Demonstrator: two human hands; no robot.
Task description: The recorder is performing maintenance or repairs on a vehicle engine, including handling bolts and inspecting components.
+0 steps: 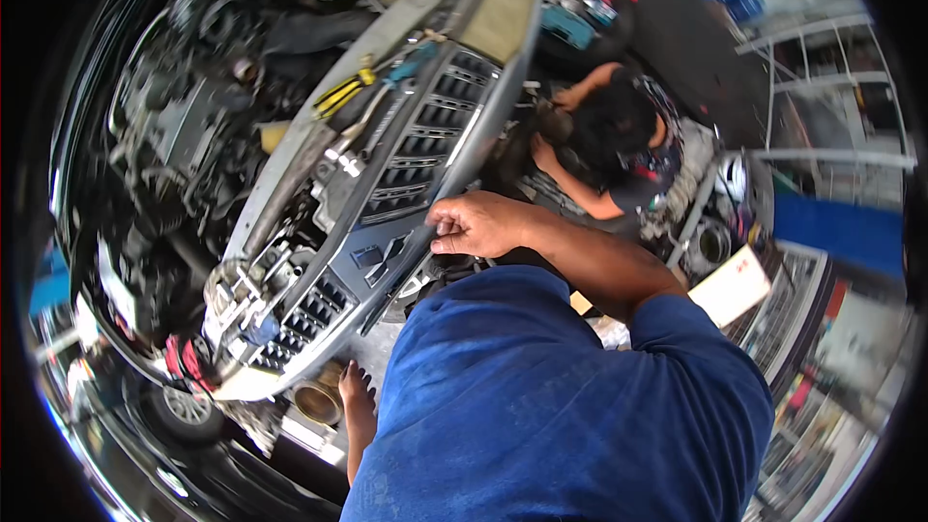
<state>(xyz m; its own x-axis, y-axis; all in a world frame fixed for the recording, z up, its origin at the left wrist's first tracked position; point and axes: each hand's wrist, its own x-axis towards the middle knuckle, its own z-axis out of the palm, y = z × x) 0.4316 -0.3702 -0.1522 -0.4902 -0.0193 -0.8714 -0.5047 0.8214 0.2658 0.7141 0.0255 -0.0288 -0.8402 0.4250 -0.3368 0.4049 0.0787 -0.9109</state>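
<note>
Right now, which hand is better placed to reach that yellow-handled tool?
Probably the right hand: it is at the edge of the grille, nearer the yellow-handled tool. The left hand is lower in the view, farther from it.

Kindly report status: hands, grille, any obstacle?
Right hand curled at edge of grille. Left hand low, looks empty. Co-worker beyond right forearm, possibly in the way.

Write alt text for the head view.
The right hand of a person in a blue shirt is at the edge of a car grille; the left hand appears empty. A yellow-handled tool lies between grille and exposed engine; a co-worker bends forward nearby.
</note>
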